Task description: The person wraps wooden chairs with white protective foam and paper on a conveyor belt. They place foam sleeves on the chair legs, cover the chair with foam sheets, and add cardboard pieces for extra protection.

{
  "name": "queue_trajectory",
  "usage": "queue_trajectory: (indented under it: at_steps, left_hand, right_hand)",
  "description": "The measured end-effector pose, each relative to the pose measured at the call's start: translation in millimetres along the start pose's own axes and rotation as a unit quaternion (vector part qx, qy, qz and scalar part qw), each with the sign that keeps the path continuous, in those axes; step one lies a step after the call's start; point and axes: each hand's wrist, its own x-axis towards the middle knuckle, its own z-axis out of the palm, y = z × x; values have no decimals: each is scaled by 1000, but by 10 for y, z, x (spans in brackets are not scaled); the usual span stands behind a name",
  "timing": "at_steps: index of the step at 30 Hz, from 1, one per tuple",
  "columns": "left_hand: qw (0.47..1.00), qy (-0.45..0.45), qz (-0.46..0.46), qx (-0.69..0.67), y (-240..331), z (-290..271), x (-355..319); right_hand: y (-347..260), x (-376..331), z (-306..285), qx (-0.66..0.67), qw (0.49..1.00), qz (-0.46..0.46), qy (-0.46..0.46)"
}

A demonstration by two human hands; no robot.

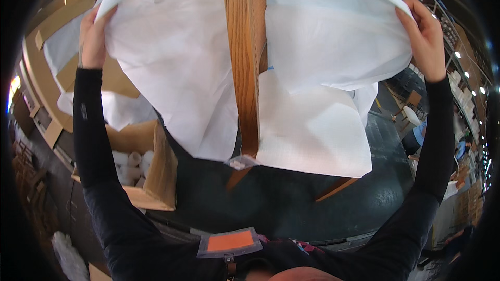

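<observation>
A thin white sheet (pixel 172 67) is spread between my raised hands, draped behind and to both sides of a chair's wooden post (pixel 243 62). My left hand (pixel 94 39) grips its upper left edge. At the upper right edge, my right hand (pixel 426 36) pinches it between thumb and fingers. The chair's white seat (pixel 312 135) shows below the sheet, right of the post, with two wooden legs under it. A small clear bag of white pieces (pixel 240 163) hangs by the seat's near corner. The sheet hides much of the chair.
The chair stands on a dark surface (pixel 208 198). An open cardboard box (pixel 164 171) with several white rolls (pixel 134 159) is at the left, below more cardboard and white sheeting (pixel 117 109). A white-seated stool (pixel 410 116) and people are farther off at the right.
</observation>
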Motion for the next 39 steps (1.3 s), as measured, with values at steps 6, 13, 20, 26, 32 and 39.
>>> queue_trajectory:
  at_steps: [6,13,20,26,32,39]
  left_hand:
    - [987,-148,12,67,151,358,-1491]
    - [979,-85,-107,-149,842,909,-800]
    - [968,152,-7,-201,1083,846,-1185]
    - [958,263,68,-96,653,872,-1635]
    - [955,265,134,-13,748,1012,-1684]
    - [948,301,102,12,53,1177,-2247]
  right_hand:
    - [-396,-885,435,166,982,50,-76]
    - [195,-215,319,205,957,118,-169]
    - [-189,-199,160,156,978,-129,-46]
    - [-383,-471,281,284,949,-137,18]
    - [-505,-566,339,186,955,-225,44]
    - [-589,-787,469,120,956,-267,3]
